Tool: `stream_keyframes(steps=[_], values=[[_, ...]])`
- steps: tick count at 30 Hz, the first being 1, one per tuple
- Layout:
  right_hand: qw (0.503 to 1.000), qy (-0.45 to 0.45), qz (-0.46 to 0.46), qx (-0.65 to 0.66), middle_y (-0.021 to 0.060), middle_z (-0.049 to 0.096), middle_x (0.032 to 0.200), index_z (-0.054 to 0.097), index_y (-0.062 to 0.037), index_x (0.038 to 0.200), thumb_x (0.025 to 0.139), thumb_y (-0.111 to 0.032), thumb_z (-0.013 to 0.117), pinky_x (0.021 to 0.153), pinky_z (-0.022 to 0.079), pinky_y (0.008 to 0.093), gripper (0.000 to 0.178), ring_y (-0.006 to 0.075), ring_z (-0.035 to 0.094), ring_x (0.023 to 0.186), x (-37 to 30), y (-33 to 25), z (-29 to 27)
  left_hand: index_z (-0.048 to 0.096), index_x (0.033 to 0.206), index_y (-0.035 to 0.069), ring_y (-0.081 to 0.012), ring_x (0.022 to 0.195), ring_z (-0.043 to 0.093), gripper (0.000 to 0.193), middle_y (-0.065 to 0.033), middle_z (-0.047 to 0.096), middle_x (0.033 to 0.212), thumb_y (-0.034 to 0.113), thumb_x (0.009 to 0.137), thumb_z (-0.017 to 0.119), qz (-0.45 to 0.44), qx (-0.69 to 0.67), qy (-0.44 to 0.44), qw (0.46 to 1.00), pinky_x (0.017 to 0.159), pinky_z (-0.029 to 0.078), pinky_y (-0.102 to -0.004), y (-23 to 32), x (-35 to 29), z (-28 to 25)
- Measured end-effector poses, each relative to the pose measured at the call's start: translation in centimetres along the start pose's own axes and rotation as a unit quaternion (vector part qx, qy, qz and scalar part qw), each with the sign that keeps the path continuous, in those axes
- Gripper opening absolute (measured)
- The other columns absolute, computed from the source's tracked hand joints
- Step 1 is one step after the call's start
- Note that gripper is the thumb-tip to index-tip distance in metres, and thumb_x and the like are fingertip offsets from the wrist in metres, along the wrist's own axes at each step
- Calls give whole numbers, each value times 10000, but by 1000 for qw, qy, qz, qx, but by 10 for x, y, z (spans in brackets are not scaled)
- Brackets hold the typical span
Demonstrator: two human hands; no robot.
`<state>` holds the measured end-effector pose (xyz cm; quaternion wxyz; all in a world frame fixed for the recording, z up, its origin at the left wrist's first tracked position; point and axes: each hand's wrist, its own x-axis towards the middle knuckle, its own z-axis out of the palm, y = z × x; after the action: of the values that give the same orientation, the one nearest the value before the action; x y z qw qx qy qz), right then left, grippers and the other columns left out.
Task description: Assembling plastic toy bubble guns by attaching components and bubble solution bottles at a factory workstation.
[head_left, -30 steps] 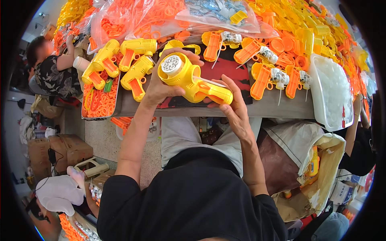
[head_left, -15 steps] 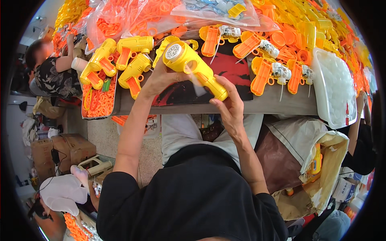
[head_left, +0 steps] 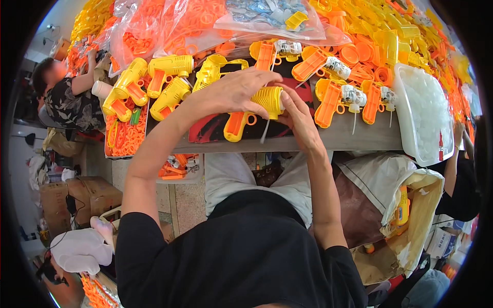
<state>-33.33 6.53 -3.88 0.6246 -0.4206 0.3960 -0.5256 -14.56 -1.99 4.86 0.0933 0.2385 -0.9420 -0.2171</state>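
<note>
Grey desk (head_left: 370, 137) spreads before the seated worker, its near edge running just on the six o'clock side of the work. From where I stand, counting twelve as straight away from the worker, a black-and-red mat (head_left: 205, 132) lies beneath the hands. White, a tub (head_left: 408, 138) of translucent pieces bounds three o'clock; orange-and-yellow part-built guns (head_left: 328, 105) crowd two, and whole-looking yellow guns (head_left: 172, 64) bunch at ten. Elbow room looks best toward six and seven, past the mat's near edge.

Over the mat is the yellow toy gun (head_left: 269, 102), wide end toward three, handle (head_left: 232, 136) hanging toward seven; whether it touches down, I can't tell. Its plastic shell looks light, stiff and rather slick, and the textured barrel should give the surest purchase. The left hand (head_left: 239, 91), in from nine, has its grip clamped over that barrel, thumb on the near side. The right hand (head_left: 302, 119), in from five, has its grip closed on the wide end, far fingers hidden.

Smallest, the orange trigger ring (head_left: 251, 119) and a thin pale strip (head_left: 264, 132) beside it look easily bent, so poor holds.
</note>
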Motion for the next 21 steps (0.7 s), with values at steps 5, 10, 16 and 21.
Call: stream_keyframes(steps=[5,10,16,21], values=[[991,-38,93,93,103,616,1317,448,-40,1441,1053,-257,527,977,550,403,451,217,644,1172,2,14,-18,560,1176,65,-297,1077,595,575,-85,575,1122,113,677,843,155,88,-99,979,871,520,-418,0,24,-4],[983,-105,102,107,121,633,1284,519,15,1354,1007,-193,596,965,559,385,412,216,656,1147,11,11,-27,566,1040,50,-294,952,575,517,-74,557,1020,134,628,865,230,115,-197,946,791,511,-421,0,64,-13],[990,-89,86,67,98,661,1226,588,42,1280,969,-147,656,964,559,359,370,183,662,1122,11,18,-30,578,1005,40,-324,1058,600,458,-88,615,1015,187,672,855,201,108,-381,896,868,498,-461,1,85,-21],[993,-90,53,55,97,652,1242,566,49,1308,977,-136,653,978,549,341,389,168,653,1116,12,20,-24,544,1070,28,-354,1031,601,507,-105,635,1027,164,681,839,205,58,-346,914,857,486,-482,-10,71,-22]])
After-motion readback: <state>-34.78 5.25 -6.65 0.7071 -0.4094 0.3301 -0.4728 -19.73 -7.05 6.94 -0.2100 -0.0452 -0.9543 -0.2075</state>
